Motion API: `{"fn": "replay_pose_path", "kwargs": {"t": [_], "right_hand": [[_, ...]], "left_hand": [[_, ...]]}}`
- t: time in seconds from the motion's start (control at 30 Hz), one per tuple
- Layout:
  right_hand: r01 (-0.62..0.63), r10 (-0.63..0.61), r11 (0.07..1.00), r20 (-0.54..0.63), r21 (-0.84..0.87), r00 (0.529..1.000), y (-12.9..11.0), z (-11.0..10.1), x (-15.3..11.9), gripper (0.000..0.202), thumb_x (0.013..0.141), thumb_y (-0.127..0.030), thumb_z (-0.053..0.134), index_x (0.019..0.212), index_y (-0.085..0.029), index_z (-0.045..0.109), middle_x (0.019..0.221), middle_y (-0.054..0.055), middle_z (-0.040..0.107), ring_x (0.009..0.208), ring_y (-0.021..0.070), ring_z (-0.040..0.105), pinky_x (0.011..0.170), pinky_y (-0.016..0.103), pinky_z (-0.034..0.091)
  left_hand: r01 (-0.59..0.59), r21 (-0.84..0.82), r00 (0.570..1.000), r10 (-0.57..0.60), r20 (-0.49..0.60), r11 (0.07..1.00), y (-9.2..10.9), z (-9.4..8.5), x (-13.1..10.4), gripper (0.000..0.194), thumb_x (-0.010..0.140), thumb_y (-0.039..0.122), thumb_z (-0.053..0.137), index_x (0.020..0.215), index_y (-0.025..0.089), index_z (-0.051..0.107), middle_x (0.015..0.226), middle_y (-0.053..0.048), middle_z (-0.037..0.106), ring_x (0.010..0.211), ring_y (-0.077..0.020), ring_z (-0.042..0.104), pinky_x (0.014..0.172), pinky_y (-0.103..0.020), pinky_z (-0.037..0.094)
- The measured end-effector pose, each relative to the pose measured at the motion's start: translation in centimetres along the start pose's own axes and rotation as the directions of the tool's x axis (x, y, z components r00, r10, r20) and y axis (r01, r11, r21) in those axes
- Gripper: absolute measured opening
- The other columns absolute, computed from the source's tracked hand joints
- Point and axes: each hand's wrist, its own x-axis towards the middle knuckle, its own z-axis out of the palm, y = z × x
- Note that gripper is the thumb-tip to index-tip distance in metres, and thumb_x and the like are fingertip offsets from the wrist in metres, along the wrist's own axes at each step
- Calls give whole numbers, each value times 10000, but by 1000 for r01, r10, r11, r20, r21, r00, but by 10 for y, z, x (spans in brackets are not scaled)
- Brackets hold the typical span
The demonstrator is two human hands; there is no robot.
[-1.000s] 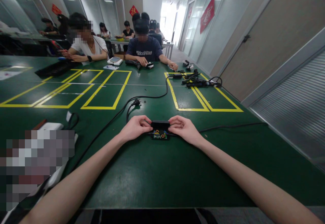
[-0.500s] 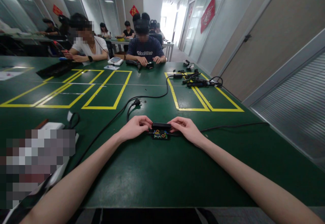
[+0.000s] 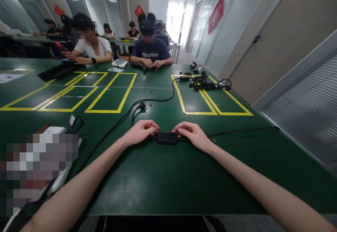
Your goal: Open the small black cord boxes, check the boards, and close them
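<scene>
A black power adapter (image 3: 167, 138) lies flat on the green table before me, its cover over the circuit board, which is hidden. A cord leaves each end of it. My left hand (image 3: 142, 132) has its fingertips pinched at the back left corner of the cover. At the back right corner, the curled fingertips of my right hand (image 3: 191, 133) hold the same cover. The black cable (image 3: 244, 130) from the adapter's right end runs toward the table's right side. Beyond my left hand lies a black plug (image 3: 142, 106) on its lead.
Yellow tape frames (image 3: 105, 112) mark the table (image 3: 168, 186). A heap of black adapters and cables (image 3: 207, 83) lies at the far right. A long black cord (image 3: 116, 121) crosses left of my hands. Across the table, a co-worker (image 3: 151, 51) sits near a power drill (image 3: 139, 65).
The cover, which stood tilted up behind the bare circuit board, has swung down over it. My hands have hardly moved. The co-worker opposite has brought their hands together.
</scene>
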Motion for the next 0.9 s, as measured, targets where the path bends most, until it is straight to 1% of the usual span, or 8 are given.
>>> {"fn": "replay_pose_path", "kwargs": {"t": [0.13, 0.27, 0.43, 0.6, 0.7, 0.77, 0.83, 0.9], "right_hand": [[95, -88, 982, 47, -165, 995, -4, 1, -4, 238, 899, -402, 686, 981, -195, 770, 996, 69, 790, 916, 214, 734, 868, 386, 605], [195, -175, 938, 96, -287, 980, -6, 2, -8, 206, 901, -340, 681, 1037, -208, 759, 1075, 73, 777, 916, 210, 721, 836, 370, 604], [282, -247, 859, 136, -427, 959, -3, 0, -10, 213, 909, -317, 686, 1087, -207, 729, 1082, 81, 769, 894, 210, 712, 788, 357, 584], [367, -324, 775, 174, -515, 930, -3, 0, -12, 170, 944, -290, 628, 1077, -211, 698, 1058, 86, 759, 913, 220, 706, 808, 373, 569], [423, -363, 712, 221, -561, 905, -6, 1, -15, 142, 946, -275, 629, 1064, -212, 676, 1059, 92, 746, 951, 233, 699, 851, 388, 566], [455, -372, 657, 266, -601, 889, -6, 3, -16, 192, 909, -278, 691, 1086, -213, 657, 1085, 101, 732, 989, 251, 688, 873, 398, 564], [472, -371, 604, 298, -642, 880, -5, 5, -16, 273, 867, -272, 744, 1109, -209, 634, 1103, 110, 715, 996, 264, 672, 856, 402, 566], [480, -380, 569, 304, -668, 874, -2, 7, -16, 279, 863, -245, 747, 1102, -202, 609, 1076, 109, 702, 962, 261, 661, 814, 392, 562]], "left_hand": [[-44, 45, 998, 43, 35, 998, 1, 2, -5, 372, 776, 488, 738, 950, 160, 753, 798, -32, 734, 733, -174, 654, 707, -279, 504], [-53, 145, 998, 49, 36, 988, 3, 4, -9, 410, 728, 513, 805, 955, 172, 779, 721, 7, 672, 648, -151, 587, 614, -254, 430], [-66, 191, 998, 60, 36, 979, 4, 5, -10, 415, 768, 528, 773, 981, 171, 788, 726, 6, 665, 641, -152, 578, 602, -256, 407], [-138, 315, 990, 137, 26, 939, 2, 11, -10, 330, 890, 476, 664, 985, 181, 778, 825, -34, 713, 741, -185, 637, 657, -274, 454], [-218, 459, 970, 241, 9, 861, 3, 20, -13, 258, 958, 400, 614, 1007, 195, 763, 966, -64, 734, 855, -212, 671, 756, -306, 503], [-312, 563, 934, 357, 31, 766, 5, 26, -15, 244, 999, 320, 555, 1108, 203, 740, 1078, -86, 738, 1018, -240, 672, 906, -343, 518], [-390, 639, 903, 411, 125, 663, 8, 30, -17, 272, 1023, 309, 526, 1202, 203, 701, 1116, -96, 742, 1055, -249, 664, 961, -368, 517], [-443, 672, 881, 425, 206, 593, 10, 30, -18, 342, 970, 392, 639, 1239, 183, 667, 1137, -108, 736, 1054, -268, 662, 958, -387, 531]]}}
